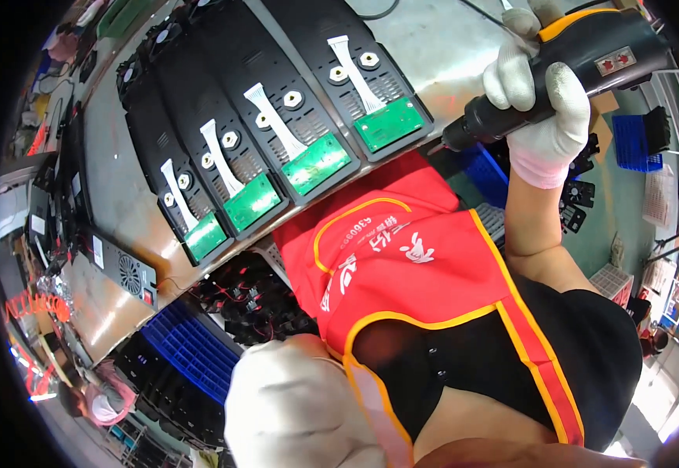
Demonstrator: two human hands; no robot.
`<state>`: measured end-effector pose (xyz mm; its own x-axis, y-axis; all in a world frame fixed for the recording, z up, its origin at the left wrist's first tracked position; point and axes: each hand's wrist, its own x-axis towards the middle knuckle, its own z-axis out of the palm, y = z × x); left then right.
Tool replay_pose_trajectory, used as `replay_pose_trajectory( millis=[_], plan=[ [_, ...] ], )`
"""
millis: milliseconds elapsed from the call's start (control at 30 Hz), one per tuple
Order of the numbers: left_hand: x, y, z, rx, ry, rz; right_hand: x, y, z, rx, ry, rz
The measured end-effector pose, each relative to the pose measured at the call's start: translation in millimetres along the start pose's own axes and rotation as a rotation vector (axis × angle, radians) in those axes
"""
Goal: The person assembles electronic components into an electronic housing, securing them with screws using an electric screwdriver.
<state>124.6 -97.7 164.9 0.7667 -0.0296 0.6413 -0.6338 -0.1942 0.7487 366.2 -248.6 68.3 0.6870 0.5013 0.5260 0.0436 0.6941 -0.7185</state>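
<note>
My right hand (546, 132), in a white glove, is closed around a black and orange power drill (601, 58) at the upper right. Its dark nose points left and down, just beyond the near corner of the rightmost black panel (308, 31). Low in the view and very close, my left hand (296, 405) shows as a rounded white glove before my red apron; its fingers cannot be made out. Several black panels lie side by side on the bench, each carrying a green circuit board (388, 125), a white ribbon cable (355, 74) and white hexagonal pieces with brass-coloured centres (293, 99).
The metal bench (121, 183) bends round the left, where a box with a fan grille (125, 265) sits near its edge. Below are a blue crate (187, 351) and dark parts with wires (254, 300). Another person (105, 398) is at lower left. Blue bins (638, 144) stand at right.
</note>
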Motion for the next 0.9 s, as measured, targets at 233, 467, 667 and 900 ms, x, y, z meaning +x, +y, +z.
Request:
replay_pose_trajectory(
  millis=[233, 467, 667, 900],
  plan=[
    [4, -3, 68, 0.97, 1.425, 0.086, -5, 0, 45, 0.037, 0.114, 0.04],
    [-18, 5, 20, 0.263, 0.169, -0.102, -5, 0, 45, 0.094, 0.28, 0.089],
    [-68, -114, 35, -0.877, 0.735, -1.021, 4, 3, 15, 0.114, -0.007, 0.01],
    [-72, -147, 45, -0.932, 0.409, -1.178, -4, 15, 18, 0.113, 0.04, 0.044]
  ],
)
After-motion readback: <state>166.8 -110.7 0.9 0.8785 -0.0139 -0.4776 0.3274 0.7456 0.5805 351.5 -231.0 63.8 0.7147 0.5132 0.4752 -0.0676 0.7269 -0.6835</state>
